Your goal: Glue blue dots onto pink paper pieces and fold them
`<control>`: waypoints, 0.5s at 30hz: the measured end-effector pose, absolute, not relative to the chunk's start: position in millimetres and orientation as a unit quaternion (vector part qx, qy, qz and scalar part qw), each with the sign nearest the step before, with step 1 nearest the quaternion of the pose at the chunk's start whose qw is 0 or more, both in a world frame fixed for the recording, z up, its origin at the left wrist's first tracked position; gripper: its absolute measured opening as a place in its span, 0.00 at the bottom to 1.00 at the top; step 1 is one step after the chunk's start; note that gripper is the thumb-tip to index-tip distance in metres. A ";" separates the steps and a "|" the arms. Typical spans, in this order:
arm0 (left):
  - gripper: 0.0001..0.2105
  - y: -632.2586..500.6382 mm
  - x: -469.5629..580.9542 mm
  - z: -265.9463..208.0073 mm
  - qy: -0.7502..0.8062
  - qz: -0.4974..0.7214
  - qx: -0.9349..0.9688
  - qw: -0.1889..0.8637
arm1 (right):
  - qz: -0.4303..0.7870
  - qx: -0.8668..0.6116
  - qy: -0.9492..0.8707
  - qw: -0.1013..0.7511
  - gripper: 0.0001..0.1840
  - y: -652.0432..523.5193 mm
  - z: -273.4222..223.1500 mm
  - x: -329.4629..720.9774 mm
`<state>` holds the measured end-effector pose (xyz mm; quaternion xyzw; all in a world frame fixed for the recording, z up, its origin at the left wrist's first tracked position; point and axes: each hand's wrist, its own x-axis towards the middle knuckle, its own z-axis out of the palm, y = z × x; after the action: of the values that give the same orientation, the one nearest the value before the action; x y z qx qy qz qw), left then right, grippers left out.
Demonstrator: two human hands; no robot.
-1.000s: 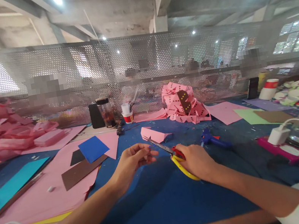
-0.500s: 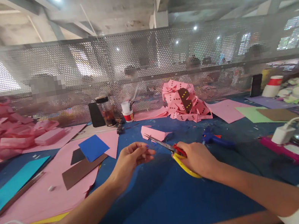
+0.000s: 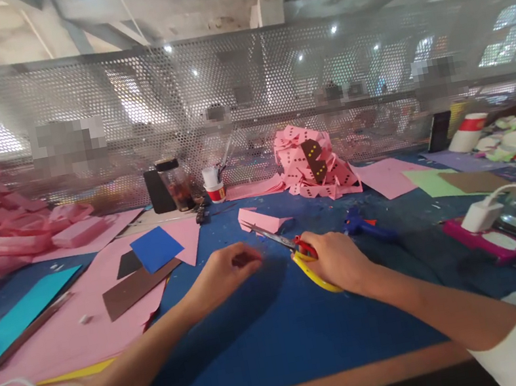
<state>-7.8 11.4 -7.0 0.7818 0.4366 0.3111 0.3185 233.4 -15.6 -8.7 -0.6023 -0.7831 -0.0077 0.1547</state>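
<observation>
My right hand (image 3: 342, 258) grips the scissors (image 3: 302, 259), which have one red and one yellow handle loop. Their metal blades point up and left. Just past the blade tips, a folded piece of pink paper (image 3: 263, 220) lies on the blue table mat. My left hand (image 3: 226, 270) hovers over the mat, left of the scissors. Its fingers are curled in with thumb and fingertips close together, and I cannot make out anything between them. To the right of my right hand, a blue glue gun (image 3: 368, 227) rests on the mat.
Pink, blue (image 3: 157, 250) and brown paper (image 3: 140, 290) lie at left, near pink strips (image 3: 23, 221). Behind stand a lidded jar (image 3: 176, 187), a paper cup (image 3: 215, 190) and a dotted pink paper pile (image 3: 307, 164). At right sit a magenta power strip (image 3: 488, 239) and glass jar.
My left hand's fingers have drawn closer together. The right hand keeps hold of the scissors in nearly the same place. The whole view has shifted slightly.
</observation>
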 end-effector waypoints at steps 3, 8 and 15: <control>0.06 8.8 -8.4 -9.8 0.405 0.242 0.841 0.265 | -0.010 -0.606 -0.780 0.158 0.16 -15.0 -8.7 233.9; 0.07 9.0 -10.8 -13.7 0.381 0.184 0.885 0.195 | 0.007 -0.601 -0.782 0.162 0.17 -14.9 -8.8 233.7; 0.08 4.7 -8.1 -9.7 0.376 0.148 0.899 0.168 | -0.023 -0.594 -0.788 0.159 0.18 -13.1 -12.8 232.7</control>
<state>-8.1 4.7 -9.7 0.8994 0.3756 0.1476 0.1679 232.7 -13.1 -12.8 -0.5938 -0.7883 -0.0228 0.1593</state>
